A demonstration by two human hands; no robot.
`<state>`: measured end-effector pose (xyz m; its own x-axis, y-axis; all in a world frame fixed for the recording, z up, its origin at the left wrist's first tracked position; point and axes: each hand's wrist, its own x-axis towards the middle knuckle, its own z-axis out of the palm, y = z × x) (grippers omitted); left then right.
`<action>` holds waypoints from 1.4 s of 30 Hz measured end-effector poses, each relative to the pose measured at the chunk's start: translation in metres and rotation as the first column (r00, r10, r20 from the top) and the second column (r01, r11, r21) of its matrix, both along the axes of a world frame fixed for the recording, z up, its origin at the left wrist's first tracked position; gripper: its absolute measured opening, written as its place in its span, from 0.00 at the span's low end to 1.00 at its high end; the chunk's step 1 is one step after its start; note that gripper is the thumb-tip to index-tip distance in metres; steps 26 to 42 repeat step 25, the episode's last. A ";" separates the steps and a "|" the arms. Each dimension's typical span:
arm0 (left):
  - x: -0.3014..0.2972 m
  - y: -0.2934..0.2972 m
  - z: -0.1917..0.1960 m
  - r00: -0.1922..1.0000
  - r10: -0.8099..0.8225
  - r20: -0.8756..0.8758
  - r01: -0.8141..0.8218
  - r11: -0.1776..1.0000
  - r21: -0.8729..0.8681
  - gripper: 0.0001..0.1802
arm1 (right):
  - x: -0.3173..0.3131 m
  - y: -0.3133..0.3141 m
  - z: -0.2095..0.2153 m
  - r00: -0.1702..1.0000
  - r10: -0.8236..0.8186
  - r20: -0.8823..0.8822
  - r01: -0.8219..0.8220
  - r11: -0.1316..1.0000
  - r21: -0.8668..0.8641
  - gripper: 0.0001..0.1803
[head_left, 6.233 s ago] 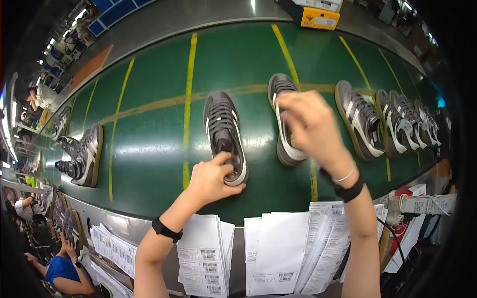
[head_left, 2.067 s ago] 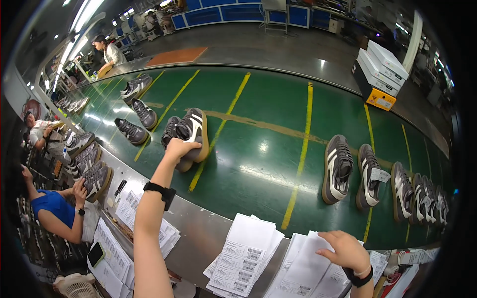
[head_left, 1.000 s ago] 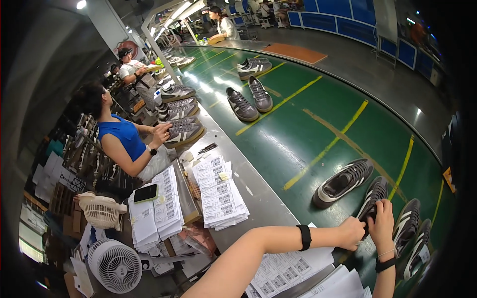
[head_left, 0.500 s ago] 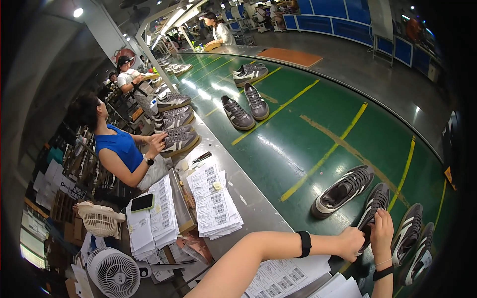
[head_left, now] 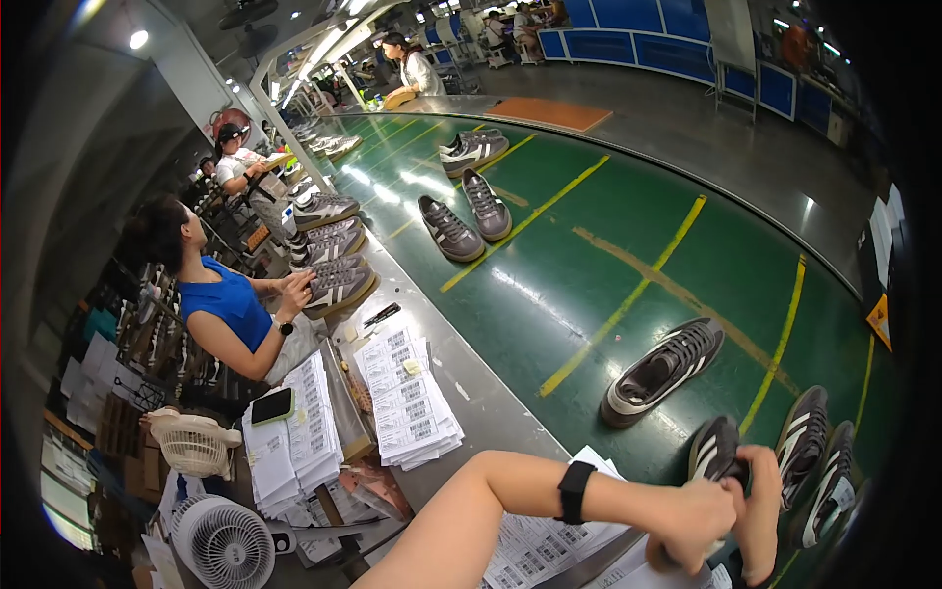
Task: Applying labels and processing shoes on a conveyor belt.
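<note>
My left hand [head_left: 695, 522], with a black band on its wrist, and my right hand [head_left: 761, 508] both grip a grey sneaker with white stripes [head_left: 713, 450] at the near edge of the green conveyor belt [head_left: 608, 245]. The sneaker's heel end is hidden by my fingers. Its likely partner, another grey sneaker [head_left: 662, 370], lies on its own on the belt just beyond and to the left. Two more striped sneakers [head_left: 807, 439] sit right of my hands.
Stacks of printed label sheets [head_left: 407, 401] lie on the metal ledge [head_left: 491, 412], with more sheets under my forearm. A seated person in a blue top [head_left: 228, 316] handles sneakers to the left. A pair of grey sneakers [head_left: 466, 218] lies farther along the belt. Small fans [head_left: 221, 545] stand at lower left.
Earlier my left hand reached a far sneaker while the right rested on papers. Both hands then came together on one sneaker and have stayed on it for the last second.
</note>
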<state>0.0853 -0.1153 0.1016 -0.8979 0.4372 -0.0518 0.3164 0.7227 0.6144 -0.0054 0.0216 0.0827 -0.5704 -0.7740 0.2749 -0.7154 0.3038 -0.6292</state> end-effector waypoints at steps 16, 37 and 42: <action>0.030 0.003 0.039 0.946 -0.157 0.283 0.117 0.981 0.153 0.20 | 0.042 0.026 0.005 0.993 -0.053 -0.102 0.061 0.995 0.077 0.13; 0.018 -0.009 0.040 0.941 -0.136 0.309 0.124 0.990 0.061 0.12 | -0.009 0.015 -0.005 0.896 -0.048 0.442 0.034 0.999 0.039 0.04; 0.018 -0.009 0.040 0.941 -0.136 0.309 0.124 0.990 0.061 0.12 | -0.009 0.015 -0.005 0.896 -0.048 0.442 0.034 0.999 0.039 0.04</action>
